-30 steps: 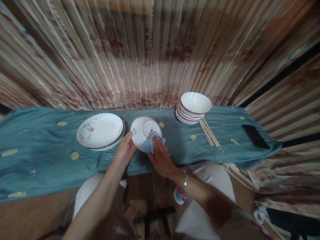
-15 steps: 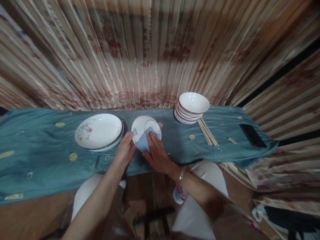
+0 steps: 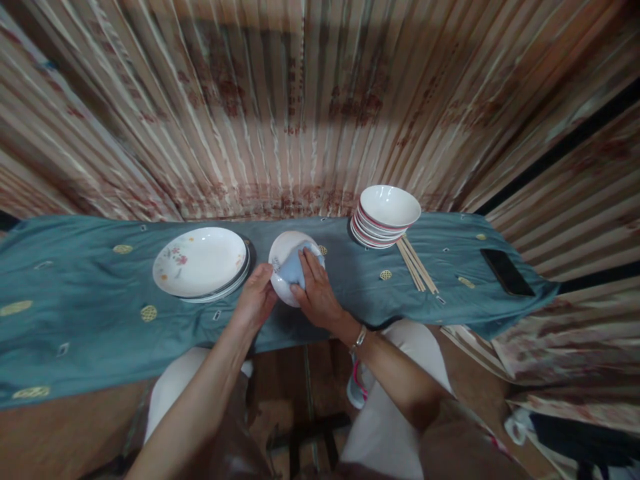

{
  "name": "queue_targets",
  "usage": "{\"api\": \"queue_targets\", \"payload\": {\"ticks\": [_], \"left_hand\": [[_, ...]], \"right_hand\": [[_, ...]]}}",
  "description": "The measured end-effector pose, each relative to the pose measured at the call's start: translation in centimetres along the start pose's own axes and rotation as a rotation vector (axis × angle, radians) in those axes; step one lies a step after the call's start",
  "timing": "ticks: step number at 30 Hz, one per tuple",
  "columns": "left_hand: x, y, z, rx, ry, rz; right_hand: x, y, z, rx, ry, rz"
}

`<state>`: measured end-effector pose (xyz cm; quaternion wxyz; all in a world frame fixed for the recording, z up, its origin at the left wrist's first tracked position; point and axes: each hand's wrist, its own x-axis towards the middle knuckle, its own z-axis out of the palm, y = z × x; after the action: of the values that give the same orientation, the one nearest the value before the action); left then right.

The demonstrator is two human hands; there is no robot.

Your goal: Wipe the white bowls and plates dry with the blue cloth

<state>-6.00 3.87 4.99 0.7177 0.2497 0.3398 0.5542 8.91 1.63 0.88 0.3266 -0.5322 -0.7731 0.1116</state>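
My left hand (image 3: 259, 293) grips the left rim of a small white bowl (image 3: 286, 292), its inner side turned up toward me. A light blue cloth (image 3: 293, 268) is bunched inside the bowl, under the fingers of my right hand (image 3: 316, 290), which presses it against the surface. The bowl is held over the near part of the table. To the left of my hands lies a stack of white plates (image 3: 205, 263), the top one with a floral pattern.
A teal cloth (image 3: 100, 287) with yellow motifs covers the table. Right of centre stands a stack of red-rimmed white bowls (image 3: 387, 210), with several wooden chopsticks (image 3: 417, 265) beside it. A black phone (image 3: 507, 272) lies at the right end. Patterned curtains (image 3: 310, 120) hang behind.
My right hand has moved the blue cloth up and across the inside of the bowl. The bowl and my left hand have shifted slightly to the right.
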Motion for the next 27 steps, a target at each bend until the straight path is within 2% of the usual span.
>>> {"api": "queue_targets", "payload": {"ticks": [16, 27], "left_hand": [[-0.3, 0.1, 0.3, 0.011, 0.016, -0.011], [0.0, -0.2, -0.3, 0.004, 0.041, -0.012]], "right_hand": [[0.9, 1.1, -0.3, -0.034, 0.007, 0.097], [-0.2, 1.8, -0.1, -0.015, 0.027, 0.163]]}}
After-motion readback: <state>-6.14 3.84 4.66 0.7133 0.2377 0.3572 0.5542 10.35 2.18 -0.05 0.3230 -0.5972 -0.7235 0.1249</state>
